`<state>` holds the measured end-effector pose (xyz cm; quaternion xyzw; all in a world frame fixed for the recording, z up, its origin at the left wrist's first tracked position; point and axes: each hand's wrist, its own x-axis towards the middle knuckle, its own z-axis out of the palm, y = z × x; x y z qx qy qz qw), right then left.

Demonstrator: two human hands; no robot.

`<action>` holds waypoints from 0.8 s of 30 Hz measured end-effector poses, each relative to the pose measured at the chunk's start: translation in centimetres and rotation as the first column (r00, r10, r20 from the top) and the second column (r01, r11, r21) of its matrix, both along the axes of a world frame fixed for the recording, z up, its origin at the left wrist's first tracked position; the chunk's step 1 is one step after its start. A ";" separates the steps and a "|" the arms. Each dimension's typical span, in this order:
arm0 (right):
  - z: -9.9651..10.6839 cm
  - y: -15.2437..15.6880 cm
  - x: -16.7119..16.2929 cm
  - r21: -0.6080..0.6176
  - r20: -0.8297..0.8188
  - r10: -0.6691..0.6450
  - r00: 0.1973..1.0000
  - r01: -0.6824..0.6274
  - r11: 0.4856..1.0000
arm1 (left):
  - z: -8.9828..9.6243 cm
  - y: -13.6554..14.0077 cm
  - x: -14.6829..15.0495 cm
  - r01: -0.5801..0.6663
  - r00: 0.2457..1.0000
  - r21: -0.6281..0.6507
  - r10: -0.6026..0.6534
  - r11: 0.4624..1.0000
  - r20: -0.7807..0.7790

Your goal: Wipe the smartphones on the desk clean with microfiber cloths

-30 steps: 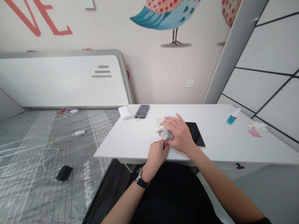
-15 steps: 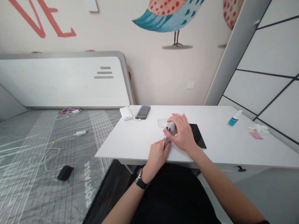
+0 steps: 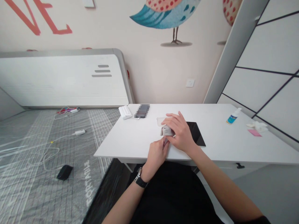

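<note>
My left hand (image 3: 158, 152) is closed around the lower end of a slim lavender phone (image 3: 166, 141) near the front edge of the desk. My right hand (image 3: 181, 132) holds a pale grey cloth (image 3: 166, 131) draped over the phone's upper end. Its thumb lies below the cloth and its fingers arch above it. Most of the phone is hidden by the cloth and my hands. Just behind them lies a clear phone case (image 3: 160, 121). To the right, partly behind my right hand, a black tablet (image 3: 196, 134) lies flat.
On the white desk (image 3: 130, 140) are a white box-shaped item (image 3: 125, 112) and a blurred-out dark device (image 3: 142, 111) at back left. A spray bottle (image 3: 233, 117), crumpled white tissue (image 3: 258, 126) and a pink sheet (image 3: 254, 133) are at right. Cables lie on the bed (image 3: 77, 186).
The cloth has come over the phone's upper end, covering the dark lens spots that showed before. My right hand has shifted slightly left, its fingers more raised. My left hand keeps its grip.
</note>
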<state>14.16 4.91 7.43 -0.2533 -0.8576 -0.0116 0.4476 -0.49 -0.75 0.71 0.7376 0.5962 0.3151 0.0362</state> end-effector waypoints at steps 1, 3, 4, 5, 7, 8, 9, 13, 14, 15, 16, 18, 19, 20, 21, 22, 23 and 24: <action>0.0 0.0 0.0 -0.036 -0.040 -0.065 0.997 0.064 0.997 | 0.0 0.0 0.0 0.000 1.000 0.002 0.000 1.000 0.002; 0.0 0.1 0.0 -0.107 -0.097 -0.156 0.983 0.146 0.983 | 0.0 0.0 0.0 0.005 1.000 0.006 -0.005 1.000 0.002; 0.0 0.2 0.1 -0.109 -0.097 -0.138 0.986 0.127 0.986 | 0.0 0.0 0.0 0.008 1.000 0.006 -0.008 1.000 0.001; 0.0 0.2 0.1 -0.086 -0.078 -0.078 0.994 0.071 0.994 | -0.1 0.0 0.0 0.011 1.000 0.003 -0.011 1.000 -0.001; 0.0 0.2 0.1 -0.019 -0.013 0.061 0.998 -0.061 0.998 | -0.1 -0.1 0.0 0.005 1.000 -0.003 -0.005 1.000 -0.002; 0.0 0.2 0.1 -0.003 0.002 0.084 0.996 -0.084 0.996 | -0.1 -0.1 0.0 0.000 1.000 -0.006 0.000 1.000 0.001; 0.0 0.2 0.1 -0.010 -0.008 0.063 0.998 -0.063 0.998 | -0.1 -0.1 0.0 -0.004 1.000 -0.007 0.004 1.000 0.004; 0.0 0.5 0.2 -0.143 -0.122 -0.130 0.984 0.112 0.983 | -0.1 0.0 0.0 0.003 1.000 -0.006 -0.003 1.000 0.000; 0.1 0.5 0.2 -0.133 -0.115 -0.099 0.988 0.083 0.988 | -0.1 0.0 0.0 0.006 1.000 -0.007 -0.006 1.000 -0.003; 0.1 0.5 0.3 -0.095 -0.088 -0.031 0.996 0.022 0.995 | -0.1 0.0 0.0 0.006 1.000 -0.009 -0.007 1.000 -0.004; 0.2 0.5 0.3 -0.047 -0.048 0.046 0.998 -0.048 0.998 | -0.1 -0.1 0.0 0.002 1.000 -0.011 -0.002 1.000 -0.002; 0.2 0.5 0.3 0.010 0.006 0.118 0.993 -0.118 0.993 | -0.1 -0.1 0.0 -0.009 1.000 -0.014 0.009 1.000 0.000; 0.1 0.5 0.3 0.000 -0.006 0.089 0.996 -0.089 0.996 | -0.1 -0.1 0.0 -0.013 1.000 -0.016 0.013 1.000 -0.001; 0.1 0.6 0.3 -0.038 -0.039 0.024 0.999 -0.025 0.999 | -0.1 -0.1 0.0 -0.014 1.000 -0.017 0.014 1.000 -0.004; 0.0 0.7 0.3 -0.092 -0.079 -0.055 0.995 0.048 0.995 | -0.1 -0.1 0.0 -0.011 1.000 -0.018 0.011 1.000 -0.008; -0.1 0.8 0.4 -0.140 -0.107 -0.118 0.987 0.103 0.985 | -0.2 0.0 0.0 -0.006 1.000 -0.017 0.006 1.000 -0.012; -0.1 0.8 0.5 -0.164 -0.119 -0.145 0.982 0.124 0.979 | -0.2 0.0 0.0 -0.002 1.000 -0.016 0.002 1.000 -0.014; -0.1 0.8 0.5 -0.154 -0.111 -0.122 0.986 0.104 0.982 | -0.2 0.0 0.0 0.000 1.000 -0.015 0.000 1.000 -0.014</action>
